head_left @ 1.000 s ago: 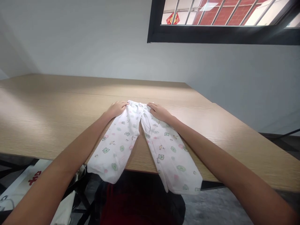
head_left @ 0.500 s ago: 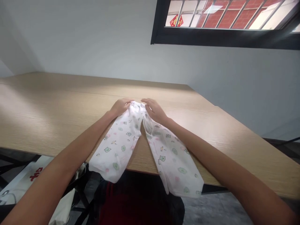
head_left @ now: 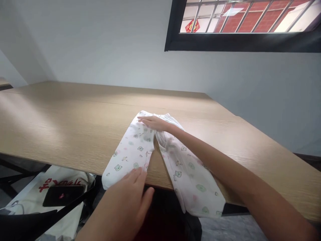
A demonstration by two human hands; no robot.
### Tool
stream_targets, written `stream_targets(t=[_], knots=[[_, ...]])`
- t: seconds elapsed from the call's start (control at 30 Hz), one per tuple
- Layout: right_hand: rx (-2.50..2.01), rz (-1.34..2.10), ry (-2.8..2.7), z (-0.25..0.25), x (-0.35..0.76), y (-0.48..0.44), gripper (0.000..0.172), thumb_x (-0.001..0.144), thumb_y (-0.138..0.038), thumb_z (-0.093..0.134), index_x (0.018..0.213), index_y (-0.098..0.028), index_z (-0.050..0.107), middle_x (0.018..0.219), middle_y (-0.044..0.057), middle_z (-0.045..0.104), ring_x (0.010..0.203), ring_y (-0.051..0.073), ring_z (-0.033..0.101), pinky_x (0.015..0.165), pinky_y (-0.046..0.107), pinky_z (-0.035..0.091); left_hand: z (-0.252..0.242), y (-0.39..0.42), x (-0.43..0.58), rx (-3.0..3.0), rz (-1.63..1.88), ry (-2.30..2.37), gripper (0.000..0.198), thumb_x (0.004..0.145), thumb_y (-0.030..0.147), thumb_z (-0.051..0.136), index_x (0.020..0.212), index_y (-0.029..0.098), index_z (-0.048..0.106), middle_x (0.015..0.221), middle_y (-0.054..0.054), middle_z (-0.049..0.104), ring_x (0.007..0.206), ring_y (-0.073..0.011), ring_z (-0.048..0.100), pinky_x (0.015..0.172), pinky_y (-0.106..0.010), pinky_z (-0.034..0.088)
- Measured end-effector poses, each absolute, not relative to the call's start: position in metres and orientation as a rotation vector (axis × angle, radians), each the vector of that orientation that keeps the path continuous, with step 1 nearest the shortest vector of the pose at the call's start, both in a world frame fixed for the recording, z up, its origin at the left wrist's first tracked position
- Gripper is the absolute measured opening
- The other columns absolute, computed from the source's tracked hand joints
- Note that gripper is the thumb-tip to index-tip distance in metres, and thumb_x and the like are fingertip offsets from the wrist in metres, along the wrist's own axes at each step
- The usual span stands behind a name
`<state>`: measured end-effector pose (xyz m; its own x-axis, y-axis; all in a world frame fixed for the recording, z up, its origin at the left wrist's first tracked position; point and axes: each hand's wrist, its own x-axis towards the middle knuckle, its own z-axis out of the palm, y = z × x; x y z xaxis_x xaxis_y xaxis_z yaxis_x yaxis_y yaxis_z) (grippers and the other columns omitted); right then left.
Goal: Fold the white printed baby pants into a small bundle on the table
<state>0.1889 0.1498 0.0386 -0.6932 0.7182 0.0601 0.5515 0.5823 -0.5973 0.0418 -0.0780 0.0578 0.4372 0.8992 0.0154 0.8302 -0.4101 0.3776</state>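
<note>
A pair of small white trousers (head_left: 132, 147) printed with green and pink animal figures lies on the wooden table (head_left: 75, 124). Its waistband points away from me, and both leg ends hang over the near edge. My right hand (head_left: 154, 123) rests flat across the upper part of the left leg, just below the waistband, fingers stretched to the left. Over the lower end of the same leg is my left hand (head_left: 127, 192), its fingers straight and thumb apart. Neither hand grips the cloth.
Below the table at the left sits a white cloth bag (head_left: 62, 231) with red lettering, and a dark phone (head_left: 64, 195) lies on it. A barred window (head_left: 238, 20) is set in the grey wall behind the table.
My left hand has come down from the waistband to the lower end of the left leg. My right hand has shifted left across the top of the trousers.
</note>
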Motion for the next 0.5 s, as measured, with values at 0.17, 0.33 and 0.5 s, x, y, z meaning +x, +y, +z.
stream_targets(t=[0.17, 0.33, 0.5], knots=[[-1.105, 0.716, -2.266, 0.05, 0.246, 0.129, 0.032, 0.085, -0.035, 0.041, 0.108, -0.024, 0.06, 0.112, 0.0, 0.061, 0.106, 0.017, 0.054, 0.096, 0.036, 0.04, 0.071, -0.015, 0.126, 2.573, 0.483, 1.363, 0.029, 0.094, 0.024, 0.031, 0.092, 0.011, 0.057, 0.086, -0.007, 0.058, 0.082, -0.0217, 0.055, 0.068, -0.033, 0.047], [-1.213, 0.61, -2.296, 0.022, 0.272, 0.13, 0.029, 0.08, -0.025, 0.04, 0.1, -0.023, 0.062, 0.112, 0.001, 0.061, 0.104, 0.019, 0.055, 0.092, 0.039, 0.043, 0.032, -0.01, 0.184, 2.618, 0.381, 1.423, 0.042, 0.092, 0.038, 0.039, 0.108, 0.003, 0.055, 0.105, -0.017, 0.053, 0.093, -0.0303, 0.049, 0.078, -0.046, 0.045], [-1.152, 0.411, -2.378, 0.007, 0.269, 0.131, 0.032, 0.083, -0.024, 0.035, 0.104, -0.024, 0.059, 0.115, 0.0, 0.058, 0.107, 0.018, 0.052, 0.094, 0.037, 0.041, -0.016, -0.067, 0.189, 2.93, 0.804, 1.356, 0.066, 0.079, 0.065, 0.045, 0.117, 0.011, 0.051, 0.114, -0.017, 0.046, 0.107, -0.0474, 0.036, 0.083, -0.068, 0.031]])
